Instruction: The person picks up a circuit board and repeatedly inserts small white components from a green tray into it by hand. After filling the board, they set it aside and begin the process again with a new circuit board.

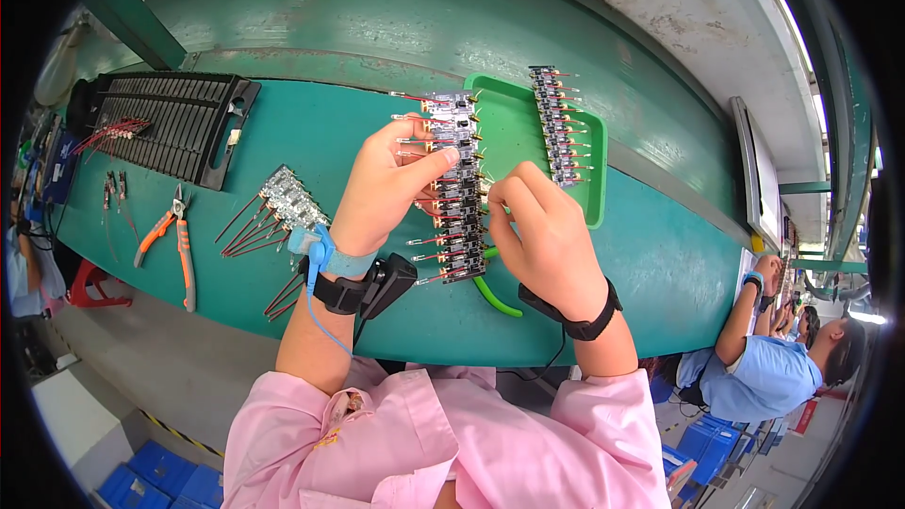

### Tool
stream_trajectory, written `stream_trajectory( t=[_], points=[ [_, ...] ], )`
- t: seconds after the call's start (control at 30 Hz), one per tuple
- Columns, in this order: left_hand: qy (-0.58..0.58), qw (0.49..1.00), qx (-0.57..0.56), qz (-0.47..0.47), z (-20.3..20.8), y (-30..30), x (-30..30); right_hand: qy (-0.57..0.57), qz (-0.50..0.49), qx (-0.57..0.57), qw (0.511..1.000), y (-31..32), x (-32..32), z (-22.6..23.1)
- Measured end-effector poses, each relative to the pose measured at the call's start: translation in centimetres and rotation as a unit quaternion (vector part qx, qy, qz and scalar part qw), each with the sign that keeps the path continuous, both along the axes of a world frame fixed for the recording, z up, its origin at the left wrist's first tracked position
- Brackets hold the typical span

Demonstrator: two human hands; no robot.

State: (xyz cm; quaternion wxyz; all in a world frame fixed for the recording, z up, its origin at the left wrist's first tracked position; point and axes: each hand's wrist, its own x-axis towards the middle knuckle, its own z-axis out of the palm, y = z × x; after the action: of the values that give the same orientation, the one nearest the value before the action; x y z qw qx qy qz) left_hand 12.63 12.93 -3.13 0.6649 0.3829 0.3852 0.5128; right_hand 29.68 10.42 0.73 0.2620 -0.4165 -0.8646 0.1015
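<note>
Sensibly pinched the circuit-board strip point(461, 214) over the left edge of the green tray point(512, 125) between thumb and fingers of the left hand point(385, 184), with fingertips of the right hand point(545, 231) curled together beside it, hold on anything impossible to tell, best worked lightly to spare the red leads point(434, 255).

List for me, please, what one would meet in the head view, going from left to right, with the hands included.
Orange-handled pliers → small silvery board piece → left hand → long board strip → right hand → co-worker in blue.
</note>
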Motion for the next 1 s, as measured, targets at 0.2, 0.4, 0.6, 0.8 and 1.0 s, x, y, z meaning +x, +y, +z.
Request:
stream_trajectory(
  t=[0.2,0.4,0.6,0.8,1.0],
  points=[
    [-0.001,1.000,-0.006,-0.003,0.2,0.0,-0.1,-0.002,0.005,0.023,1.000,0.1,0.0,-0.2],
    [-0.014,1.000,-0.011,-0.007,0.1,0.0,-0.3,0.015,-0.010,0.031,0.999,0.3,0.1,-0.6],
    [-0.013,0.999,-0.024,-0.025,0.1,0.1,-0.3,0.020,-0.009,0.019,1.000,0.5,0.4,-0.6],
    [0.002,0.998,-0.031,-0.047,0.0,0.2,-0.3,-0.004,0.019,0.044,0.999,0.9,0.8,-0.6],
    [0.008,0.999,-0.037,-0.024,-0.4,0.3,-0.4,0.018,-0.006,0.010,1.000,2.2,1.3,-1.8]
  ],
)
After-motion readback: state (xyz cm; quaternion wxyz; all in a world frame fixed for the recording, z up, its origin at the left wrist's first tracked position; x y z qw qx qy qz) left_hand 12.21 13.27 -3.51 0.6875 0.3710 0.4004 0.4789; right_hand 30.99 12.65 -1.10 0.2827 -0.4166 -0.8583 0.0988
